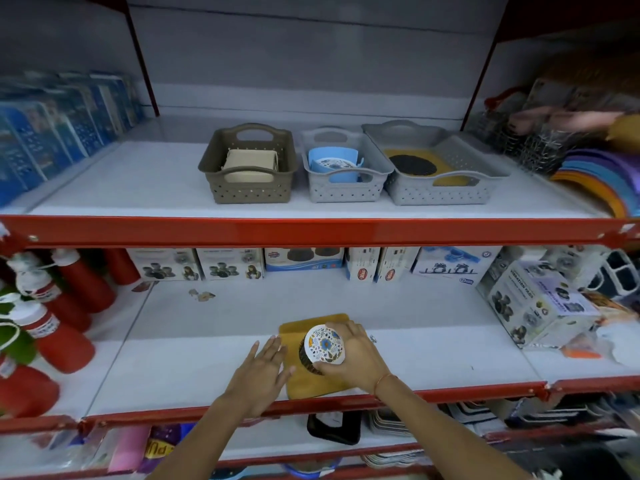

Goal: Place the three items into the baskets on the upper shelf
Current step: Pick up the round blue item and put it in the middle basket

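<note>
On the lower shelf my right hand point(349, 358) grips a round dark container with a white floral lid point(325, 344), held over a mustard-yellow flat mat point(311, 386). My left hand point(263, 372) lies open, fingers spread, on the mat's left edge. On the upper shelf stand three baskets: a brown basket point(249, 192) holding a beige box, a small grey basket point(346, 192) holding a blue item with a floral lid, and a wide grey basket point(485, 161) holding a yellow mat with a dark round piece.
Red bottles point(59, 317) crowd the lower shelf's left. Boxed goods point(533, 303) line its back and right. Blue packages point(52, 140) stand at the upper left, wire racks and coloured plates point(595, 178) at the upper right. A red shelf rail point(311, 232) runs between the levels.
</note>
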Demonstrator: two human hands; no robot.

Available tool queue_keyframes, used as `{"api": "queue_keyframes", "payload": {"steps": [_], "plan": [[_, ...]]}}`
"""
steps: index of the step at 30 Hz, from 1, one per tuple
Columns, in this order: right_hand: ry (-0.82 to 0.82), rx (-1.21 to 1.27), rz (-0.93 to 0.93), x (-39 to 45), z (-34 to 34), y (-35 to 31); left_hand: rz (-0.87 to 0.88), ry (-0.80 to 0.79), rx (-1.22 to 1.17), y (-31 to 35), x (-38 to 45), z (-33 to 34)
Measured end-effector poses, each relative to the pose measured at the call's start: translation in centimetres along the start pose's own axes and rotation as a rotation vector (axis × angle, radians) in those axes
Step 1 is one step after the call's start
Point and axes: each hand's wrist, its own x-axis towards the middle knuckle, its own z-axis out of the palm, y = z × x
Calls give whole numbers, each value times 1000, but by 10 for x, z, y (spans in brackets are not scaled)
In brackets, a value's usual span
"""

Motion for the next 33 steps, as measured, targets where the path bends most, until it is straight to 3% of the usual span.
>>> {"api": "queue_keyframes", "payload": {"steps": [14, 24, 30, 33], "plan": [[301, 3, -296, -37, -130, -89, 164, 468, -20, 34, -48, -113], [574, 17, -475, 0, -226, -149, 299, 903, 10, 54, -37, -240], [587, 29, -300, 62, -262, -150, 259, 850, 188, 59, 6, -294], [481, -47, -180, 94, -270, -144, 153, 670, 276, 69, 22, -314]]}}
